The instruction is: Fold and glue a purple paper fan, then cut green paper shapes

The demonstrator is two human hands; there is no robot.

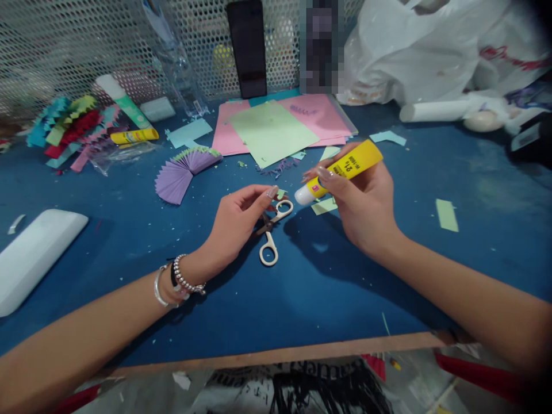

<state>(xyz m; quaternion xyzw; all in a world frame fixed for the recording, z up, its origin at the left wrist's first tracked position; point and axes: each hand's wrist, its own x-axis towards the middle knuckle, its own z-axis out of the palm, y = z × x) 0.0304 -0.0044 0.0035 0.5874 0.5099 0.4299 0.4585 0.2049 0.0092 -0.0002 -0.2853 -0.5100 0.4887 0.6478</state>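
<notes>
My right hand (pixel 366 201) is wrapped round a yellow glue tube (pixel 351 164), its white tip slanting down to the left. Across from it, my left hand (pixel 241 221) has thumb and fingers pinched together on a small light green paper scrap (pixel 282 194). Just under those fingers lies a pair of white-handled scissors (pixel 268 248) with spread handles; my hand partly hides the blades. A pleated purple paper fan (pixel 175 178) with a green fringed edge rests to the left. Beneath the glue tube is a light green paper strip (pixel 324 206).
Pink and green paper sheets (pixel 271 129) are stacked at the back, before a leaning phone (pixel 248 49). Fringed paper pieces (pixel 80 126) and a glue stick (pixel 125 102) lie back left. A white case (pixel 41 253) sits at left, a plastic bag (pixel 414 46) back right.
</notes>
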